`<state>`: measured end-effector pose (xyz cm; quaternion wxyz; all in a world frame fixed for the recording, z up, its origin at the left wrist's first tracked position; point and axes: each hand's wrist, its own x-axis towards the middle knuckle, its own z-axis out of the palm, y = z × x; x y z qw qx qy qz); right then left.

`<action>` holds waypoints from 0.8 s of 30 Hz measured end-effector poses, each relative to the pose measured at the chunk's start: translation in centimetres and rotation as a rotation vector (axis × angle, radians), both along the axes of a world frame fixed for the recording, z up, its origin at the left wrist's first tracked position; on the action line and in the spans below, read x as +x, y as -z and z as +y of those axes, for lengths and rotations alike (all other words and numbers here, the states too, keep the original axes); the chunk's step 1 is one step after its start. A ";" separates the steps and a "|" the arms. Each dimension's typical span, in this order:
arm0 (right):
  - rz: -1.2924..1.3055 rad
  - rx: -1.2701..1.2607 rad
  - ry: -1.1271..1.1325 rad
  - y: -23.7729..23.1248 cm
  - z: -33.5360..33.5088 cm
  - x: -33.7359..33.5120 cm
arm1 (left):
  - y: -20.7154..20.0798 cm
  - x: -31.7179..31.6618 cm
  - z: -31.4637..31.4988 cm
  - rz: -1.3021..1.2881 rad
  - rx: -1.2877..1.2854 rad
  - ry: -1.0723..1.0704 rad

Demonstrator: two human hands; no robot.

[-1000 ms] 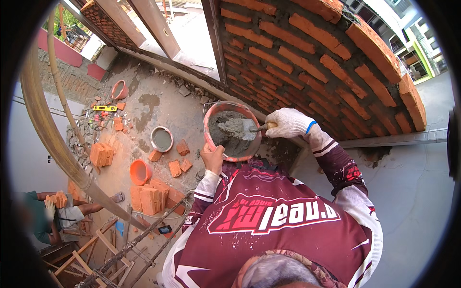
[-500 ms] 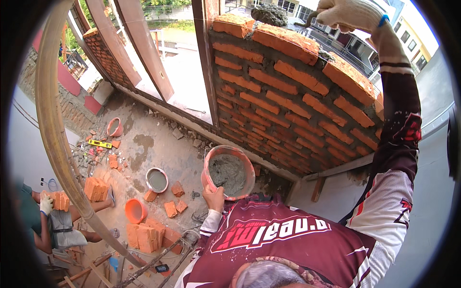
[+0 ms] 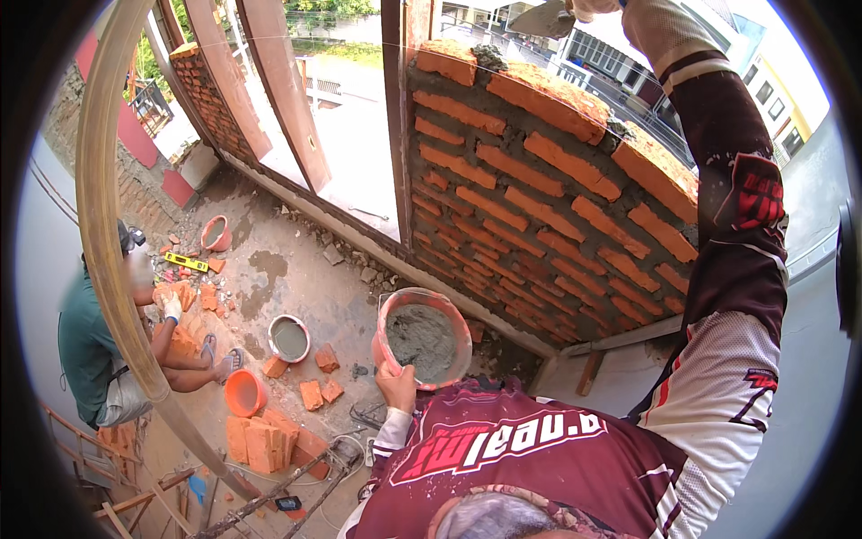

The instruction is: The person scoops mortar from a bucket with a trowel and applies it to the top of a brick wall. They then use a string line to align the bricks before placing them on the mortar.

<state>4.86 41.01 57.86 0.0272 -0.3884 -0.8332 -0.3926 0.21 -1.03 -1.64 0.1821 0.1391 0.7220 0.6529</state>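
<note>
Two hands we see: right hand [image 3: 594, 8], top edge of frame, clenched on trowel [image 3: 540, 21], blade pointing left, nearer wall [image 3: 548, 171] top, which lies below; left hand [image 3: 396, 388] gripping bucket [image 3: 462, 334], lower centre.

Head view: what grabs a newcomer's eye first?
The orange brick wall, right of centre in the upper half, with the gloved right hand holding a trowel at the picture's top edge. Next, the bucket of grey mortar near the middle, its rim gripped by the bare left hand. Then, at far left, a co-worker in green, partly behind the curved pole.
</note>
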 end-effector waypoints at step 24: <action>0.206 -0.146 -0.447 9.2 5.6 9.9 | -1.4 -0.1 -0.5 -0.105 -0.024 -0.032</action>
